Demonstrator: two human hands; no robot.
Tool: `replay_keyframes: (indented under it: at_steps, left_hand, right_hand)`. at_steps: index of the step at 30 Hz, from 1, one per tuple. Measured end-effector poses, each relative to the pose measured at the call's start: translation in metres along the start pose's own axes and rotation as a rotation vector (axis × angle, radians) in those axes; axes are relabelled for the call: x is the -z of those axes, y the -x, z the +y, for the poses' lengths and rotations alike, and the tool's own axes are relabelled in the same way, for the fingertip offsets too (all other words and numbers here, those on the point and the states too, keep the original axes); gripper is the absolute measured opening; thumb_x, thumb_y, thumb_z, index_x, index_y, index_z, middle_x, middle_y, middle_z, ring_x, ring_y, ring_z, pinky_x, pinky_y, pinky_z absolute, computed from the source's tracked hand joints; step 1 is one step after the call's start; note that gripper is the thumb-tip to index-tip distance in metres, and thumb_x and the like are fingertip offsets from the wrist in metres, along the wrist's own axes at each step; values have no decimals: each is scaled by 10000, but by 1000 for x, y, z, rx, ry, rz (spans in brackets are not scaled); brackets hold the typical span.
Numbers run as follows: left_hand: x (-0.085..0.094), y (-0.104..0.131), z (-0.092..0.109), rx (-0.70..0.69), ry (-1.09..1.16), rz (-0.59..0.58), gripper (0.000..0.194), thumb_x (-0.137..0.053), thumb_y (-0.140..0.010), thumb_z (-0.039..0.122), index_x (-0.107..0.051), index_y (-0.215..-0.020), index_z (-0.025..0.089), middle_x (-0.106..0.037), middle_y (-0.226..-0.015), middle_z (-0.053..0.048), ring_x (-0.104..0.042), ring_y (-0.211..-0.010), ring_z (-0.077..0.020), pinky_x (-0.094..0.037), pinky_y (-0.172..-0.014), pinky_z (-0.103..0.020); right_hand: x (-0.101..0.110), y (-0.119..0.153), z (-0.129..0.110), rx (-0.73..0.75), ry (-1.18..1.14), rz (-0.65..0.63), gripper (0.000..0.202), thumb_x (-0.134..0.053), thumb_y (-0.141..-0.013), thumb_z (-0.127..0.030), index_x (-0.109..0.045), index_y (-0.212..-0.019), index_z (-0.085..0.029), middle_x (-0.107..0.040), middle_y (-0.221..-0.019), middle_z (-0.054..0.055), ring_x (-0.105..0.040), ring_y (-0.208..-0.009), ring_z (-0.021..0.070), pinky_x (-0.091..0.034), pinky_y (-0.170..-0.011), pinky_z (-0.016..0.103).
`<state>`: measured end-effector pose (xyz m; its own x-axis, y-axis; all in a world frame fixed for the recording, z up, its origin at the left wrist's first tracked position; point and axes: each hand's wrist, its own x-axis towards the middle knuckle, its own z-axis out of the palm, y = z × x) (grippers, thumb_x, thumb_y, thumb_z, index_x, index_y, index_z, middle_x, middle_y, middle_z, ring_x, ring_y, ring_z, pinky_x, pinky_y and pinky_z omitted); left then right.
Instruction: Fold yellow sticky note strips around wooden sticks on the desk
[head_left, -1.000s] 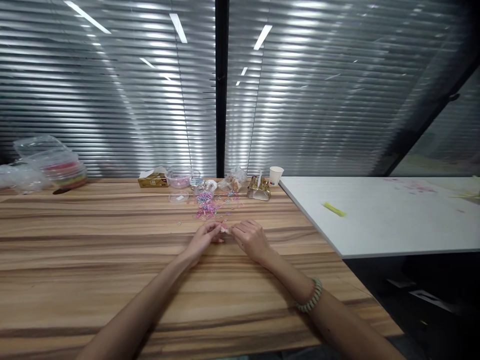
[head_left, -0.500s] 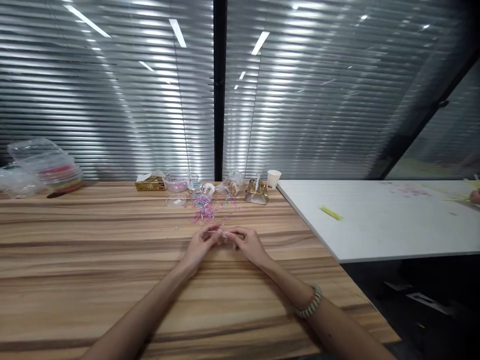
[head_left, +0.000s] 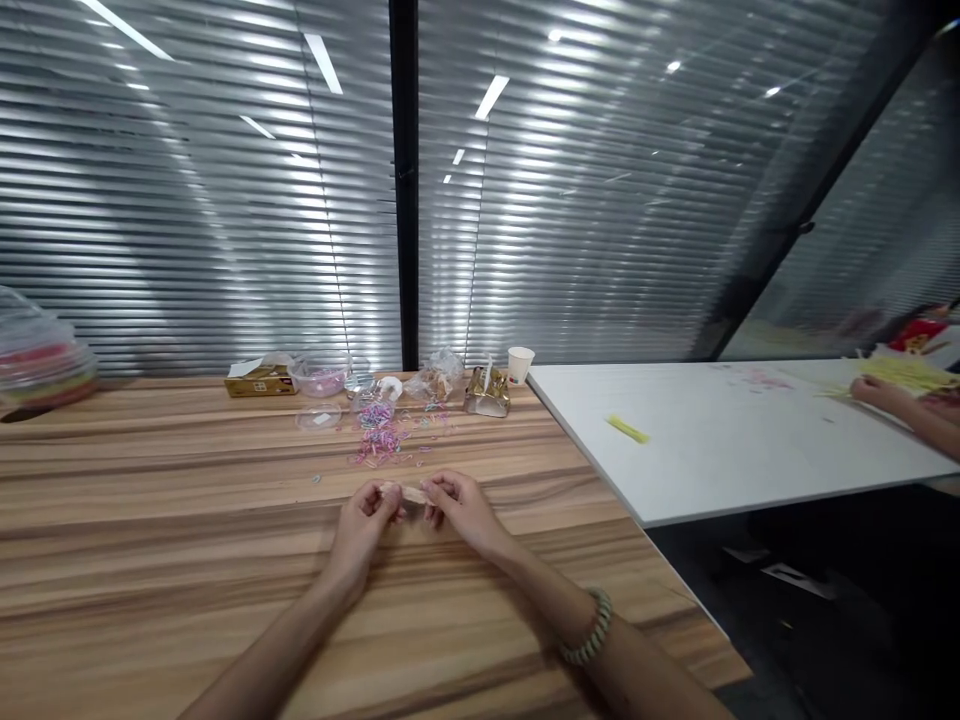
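Observation:
My left hand (head_left: 364, 525) is closed, its thumb and fingertips pinching one end of a short, pale strip (head_left: 412, 494). At the strip's other end, my right hand (head_left: 463, 512) has its fingers closed in a pinch too. The strip spans the small gap between the hands, just above the wooden table (head_left: 187, 560); what it is made of is too small to tell. Beyond my fingers lies a loose heap of small pink, purple and blue plastic pieces (head_left: 379, 442), partly spilling from a small clear container.
Behind the heap stand a gold tissue box (head_left: 262, 381), a clear tub (head_left: 322, 382), a gold packet (head_left: 487, 393) and a paper cup (head_left: 520, 365). On the white table (head_left: 690, 470) at right lies a yellow bundle (head_left: 628, 430); another person's hand (head_left: 874, 390) is farther right.
The view has turned to the right, so everything sits farther left. My hands have drawn slightly apart, and more of the pale strip shows between them. More of the other person's arm is visible.

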<state>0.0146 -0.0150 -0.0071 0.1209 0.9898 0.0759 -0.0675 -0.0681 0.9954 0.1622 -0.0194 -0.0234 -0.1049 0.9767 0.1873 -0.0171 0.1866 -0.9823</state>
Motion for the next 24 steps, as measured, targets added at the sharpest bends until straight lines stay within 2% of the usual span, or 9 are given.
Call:
replay_keyframes:
  at_steps: [2,4,7,9,12,15,18,21,24]
  left_hand:
    - [2,-2,-3,1,46,45,327,-638,-654,454,-557,-613,140,-526,-538,15,-481,-538,-103,-377,-540,-187]
    - [4,-5,-6,15,116,80,321,-656,-638,445,-559,-652,139,-536,-573,18,-492,-559,-97,-393,-559,-186]
    - [5,-8,-9,23,209,107,326,-712,-585,400,-569,-719,139,-561,-635,20,-527,-606,-95,-419,-605,-189]
    - [5,-9,-10,24,239,111,336,-728,-570,381,-575,-744,137,-578,-651,16,-546,-625,-96,-432,-636,-197]
    - [4,-11,-13,27,248,121,372,-742,-547,387,-579,-764,132,-611,-673,-8,-576,-654,-117,-451,-679,-228]
    - [3,-12,-16,41,273,124,410,-760,-513,384,-582,-783,133,-634,-707,-26,-596,-690,-134,-458,-721,-253]
    - [3,-14,-18,46,302,122,421,-774,-493,361,-592,-797,135,-641,-730,-29,-603,-715,-136,-455,-754,-266]
    - [4,-14,-18,33,303,121,412,-778,-491,346,-607,-798,132,-647,-756,-38,-608,-736,-146,-452,-774,-282]
    - [3,-13,-18,34,307,119,405,-776,-505,336,-614,-811,125,-653,-752,-44,-609,-737,-149,-453,-772,-288]
  right_hand:
    - [14,-5,-1,59,110,83,360,-465,-795,-499,-560,-774,-153,-571,-576,-1,-531,-500,115,-434,-506,231]
    - [41,-12,-5,145,344,215,351,-415,-837,-455,-579,-781,-150,-604,-650,36,-564,-599,149,-446,-579,262]
    - [105,-22,-10,289,891,435,298,-395,-862,-349,-595,-905,-133,-628,-859,98,-560,-765,199,-434,-703,329]
    - [158,-24,-9,305,1234,468,285,-372,-864,-259,-597,-933,-99,-605,-941,141,-517,-912,233,-403,-798,363]
    - [235,-13,-1,81,1608,522,296,-403,-839,-213,-563,-1052,-85,-540,-1095,183,-442,-1044,276,-390,-824,396]
    - [291,9,16,-185,1771,480,365,-387,-849,-258,-490,-1179,-143,-462,-1227,166,-364,-1147,308,-381,-827,466]
    - [320,26,33,-347,1712,447,391,-326,-875,-304,-467,-1211,-162,-462,-1239,147,-419,-1116,294,-404,-804,447]
    - [327,31,39,-322,1665,381,374,-277,-890,-289,-570,-1072,-146,-521,-1161,150,-510,-1007,258,-425,-756,380]
    - [328,30,34,-316,1691,427,346,-302,-883,-272,-567,-1071,-154,-527,-1142,157,-528,-963,269,-420,-702,368]
